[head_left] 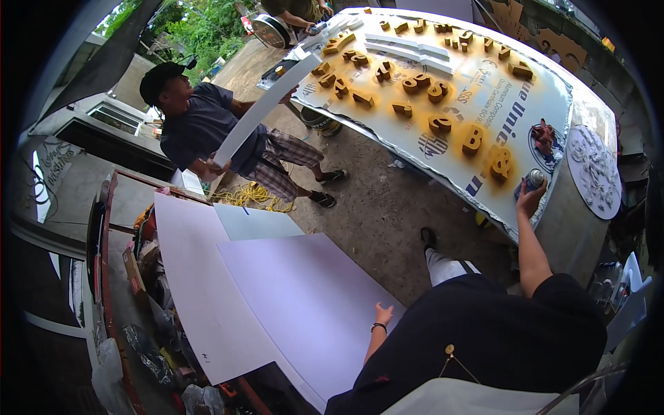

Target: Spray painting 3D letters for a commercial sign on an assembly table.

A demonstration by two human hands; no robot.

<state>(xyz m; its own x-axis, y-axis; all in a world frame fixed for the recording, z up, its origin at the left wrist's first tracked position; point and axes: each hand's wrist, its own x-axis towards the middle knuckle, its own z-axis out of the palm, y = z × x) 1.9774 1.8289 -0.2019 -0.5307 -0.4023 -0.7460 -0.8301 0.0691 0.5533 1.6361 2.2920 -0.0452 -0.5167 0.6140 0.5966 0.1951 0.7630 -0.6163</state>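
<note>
At the near right corner of the table, my right hand (531, 199) is wrapped around a spray can (535, 178). Close to the can stand a gold ampersand (499, 167) and a gold letter B (472, 140). More gold-sprayed block letters (436, 91) lie in rows on the panel (415, 142), with orange overspray around them. My left hand (382, 315) hangs low with its fingers apart and nothing in it. Large white sheets (297, 277) are beneath or beside it; whether it touches them I cannot tell.
A co-worker (207, 124) on the left holds a long white strip (270, 104). Another person (297, 12) stands at the table's far end. White strips (408, 50) lie among the letters. A round white board (593, 171) sits at the right edge. Yellow cord (256, 196) lies on the floor.
</note>
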